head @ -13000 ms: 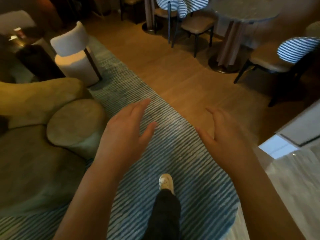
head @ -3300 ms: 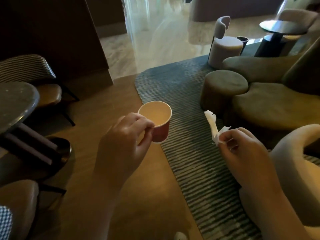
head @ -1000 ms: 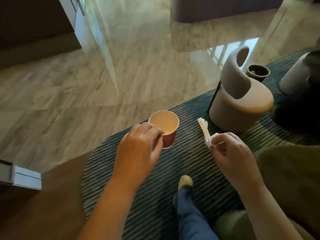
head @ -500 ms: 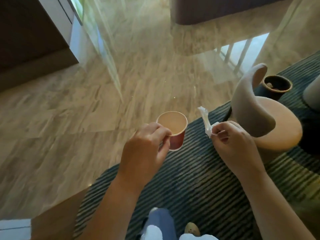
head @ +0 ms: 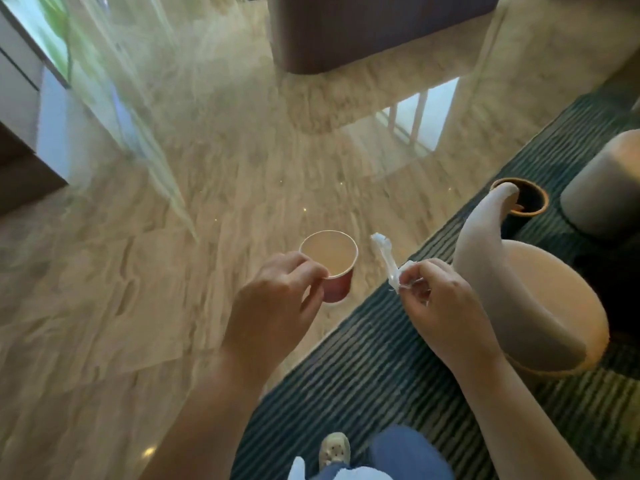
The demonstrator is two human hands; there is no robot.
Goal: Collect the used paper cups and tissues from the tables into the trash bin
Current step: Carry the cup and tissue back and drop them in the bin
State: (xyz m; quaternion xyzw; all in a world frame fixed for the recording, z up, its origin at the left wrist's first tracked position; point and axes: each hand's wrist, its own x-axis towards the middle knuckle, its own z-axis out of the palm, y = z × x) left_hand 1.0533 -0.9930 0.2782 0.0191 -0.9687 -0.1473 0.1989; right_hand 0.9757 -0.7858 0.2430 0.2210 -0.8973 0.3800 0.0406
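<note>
Near the middle of the frame the left hand [head: 277, 299] pinches a red paper cup [head: 330, 265] at its rim, thumb and fingers clamped on the near wall, the cup upright with its mouth open to the camera. Just to the right, the right hand [head: 440, 306] is closed on a crumpled white tissue [head: 386, 261], with a twisted tail of it sticking up above the fingers. Both hang over the line where the pale marble floor [head: 173, 237] meets the dark striped rug [head: 363, 375]. The trash bin [head: 531, 202], a small dark round one with a light rim, sits on the rug at the right of the frame, half hidden behind the curled back of a cream stool [head: 530, 299], and something already lies inside it. The carry looks nearly done, with the drop into the bin remaining. The main risk is the stool: its tall back stands between the hands and the bin, so a straight reach could knock the cup on it. The rim pinch is light, and a bump could tip or drop the cup; whether any liquid is left inside cannot be told. The tissue is light and loosely held, so released too high it may drift past the small opening onto the rug.
</note>
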